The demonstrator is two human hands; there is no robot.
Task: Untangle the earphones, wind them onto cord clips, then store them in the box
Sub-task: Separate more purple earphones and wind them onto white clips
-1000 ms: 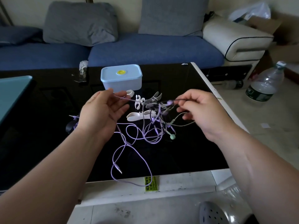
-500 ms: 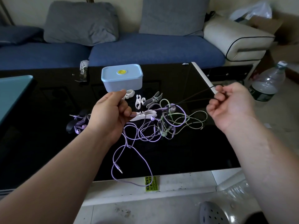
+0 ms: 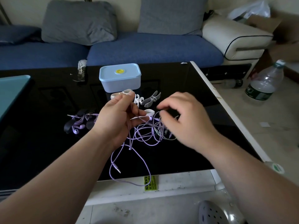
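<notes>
So here's where you're at: the tangle of earphones (image 3: 150, 131) sits on the table (image 3: 48, 102) on your side of the box (image 3: 119, 80), a bit to the box's right. The white cord clips (image 3: 151, 99) lie between it and the box. The lid's on the box and none of this bunch is wound onto anything, so I'd say you're early in the untangling part.

What matters for the next pull is that the knotted clump is right under your right hand (image 3: 186, 120) and off to the right of your left hand (image 3: 119, 120). So the right hand is the one closer to the mess.

Your left hand is up in front of the box, thumb and fingers pinching one purple strand (image 3: 129, 138). From that pinch the cord drops toward you, away from the box, loops around and ends in the jack plug (image 3: 116, 168) near the table's front edge. So that strand runs roughly box-to-you, and the clump branches off sideways from it.

Your right hand is over the clump with its fingers curled, tips in among the loops. It's motion-blurred, so I can't tell if it's got hold of a strand or is just poking around.

My guess is to use the left pinch as the anchor and tease loops out to the right. The cords are thin, so yanking probably just tightens things.
</notes>
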